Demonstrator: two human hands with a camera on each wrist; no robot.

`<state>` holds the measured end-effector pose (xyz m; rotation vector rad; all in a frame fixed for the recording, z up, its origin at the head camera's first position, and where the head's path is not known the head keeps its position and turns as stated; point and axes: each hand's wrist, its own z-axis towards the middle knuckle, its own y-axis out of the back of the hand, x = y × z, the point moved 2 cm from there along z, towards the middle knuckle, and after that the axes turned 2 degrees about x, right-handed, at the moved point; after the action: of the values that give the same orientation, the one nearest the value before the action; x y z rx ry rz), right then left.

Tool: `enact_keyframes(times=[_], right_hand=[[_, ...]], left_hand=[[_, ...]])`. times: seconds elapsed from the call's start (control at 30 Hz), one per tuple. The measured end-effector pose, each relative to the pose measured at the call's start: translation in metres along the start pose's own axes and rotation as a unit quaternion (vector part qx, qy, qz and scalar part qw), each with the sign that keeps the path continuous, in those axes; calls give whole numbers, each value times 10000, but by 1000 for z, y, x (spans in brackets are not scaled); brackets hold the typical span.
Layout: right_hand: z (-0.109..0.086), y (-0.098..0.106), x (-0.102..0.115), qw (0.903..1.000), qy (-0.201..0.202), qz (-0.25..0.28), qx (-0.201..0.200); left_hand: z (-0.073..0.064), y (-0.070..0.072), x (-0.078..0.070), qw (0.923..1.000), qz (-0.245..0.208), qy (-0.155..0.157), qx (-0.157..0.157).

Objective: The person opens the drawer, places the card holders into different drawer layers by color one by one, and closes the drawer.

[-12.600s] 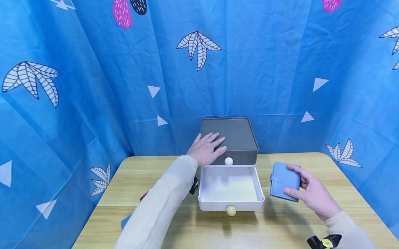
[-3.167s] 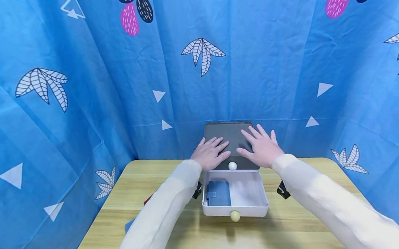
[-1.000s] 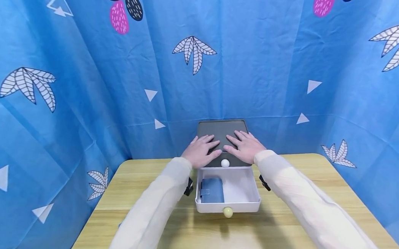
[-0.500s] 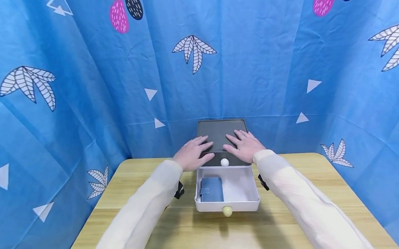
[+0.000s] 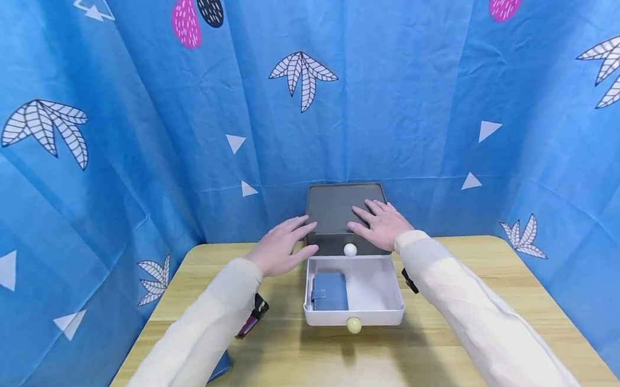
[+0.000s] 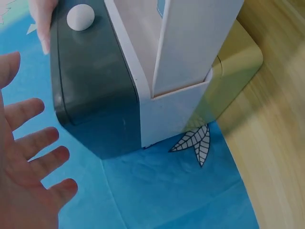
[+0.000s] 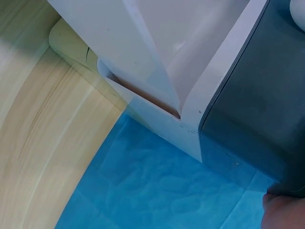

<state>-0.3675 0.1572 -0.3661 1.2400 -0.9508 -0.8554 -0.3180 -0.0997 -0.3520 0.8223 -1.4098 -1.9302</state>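
A small drawer unit stands against the curtain, with a grey top drawer closed and a white drawer below it pulled out. Inside the white drawer, on its left side, lies a blue wallet-like case with a strap tab. My right hand rests on the right of the unit's grey top, fingers spread. To the left of the unit is my left hand, empty, its fingertips near the left edge. In the left wrist view, the left hand has its fingers apart beside the grey casing.
Beside my left sleeve, a dark red item and a blue item lie on the wooden table, partly covered by the arm. A yellowish bottom section sits under the white drawer. A blue patterned curtain surrounds the table.
Earlier my right hand held the blue case; it now lies in the drawer, and that hand rests on the unit. My left hand has come off the grey top, moving left and nearer.
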Motion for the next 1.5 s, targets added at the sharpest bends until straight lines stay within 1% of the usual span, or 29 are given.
enact_keyframes(times=[0.07, 0.13, 0.27, 0.4, 0.5, 0.63, 0.7, 0.93, 1.03, 1.17, 1.3, 1.4, 1.5], right_hand=[[1, -1, -2, 10000, 3, -32, -31], [0, 0, -4, 10000, 4, -36, -37], [-1, 1, -4, 10000, 46, -14, -14], [-1, 2, -2, 10000, 71, 5, 27], [-1, 3, -1, 9999, 96, 7, 28], [-2, 2, -2, 9999, 96, 20, 31], [-2, 2, -4, 10000, 72, 3, 23], [-1, 1, -4, 10000, 32, 61, -34], [1, -1, -4, 10000, 32, 69, -52], [3, -1, -4, 10000, 11, 25, -32], [4, -1, -2, 10000, 54, 56, -23], [2, 0, 0, 9999, 76, 112, -37], [-1, 1, -1, 9999, 34, 109, -37]], left_hand=[[-6, 3, 2, 10000, -63, -2, -26], [-13, 4, 5, 9999, -96, 68, -8], [-31, 8, 9, 9993, -236, 284, 45], [-51, 10, 15, 9980, -360, 513, -51], [-67, 9, 20, 9966, -420, 699, -72], [-86, 5, 31, 9952, -416, 881, -11], [-95, 2, 36, 9947, -398, 948, -30], [-133, -10, 52, 9894, -424, 1390, -29], [-148, -17, 60, 9882, -437, 1466, -66], [-166, -29, 71, 9872, -361, 1544, -146], [-184, -45, 80, 9849, -292, 1694, -195], [-197, -56, 84, 9807, -261, 1935, -63], [-206, -65, 88, 9755, -243, 2181, 169]])
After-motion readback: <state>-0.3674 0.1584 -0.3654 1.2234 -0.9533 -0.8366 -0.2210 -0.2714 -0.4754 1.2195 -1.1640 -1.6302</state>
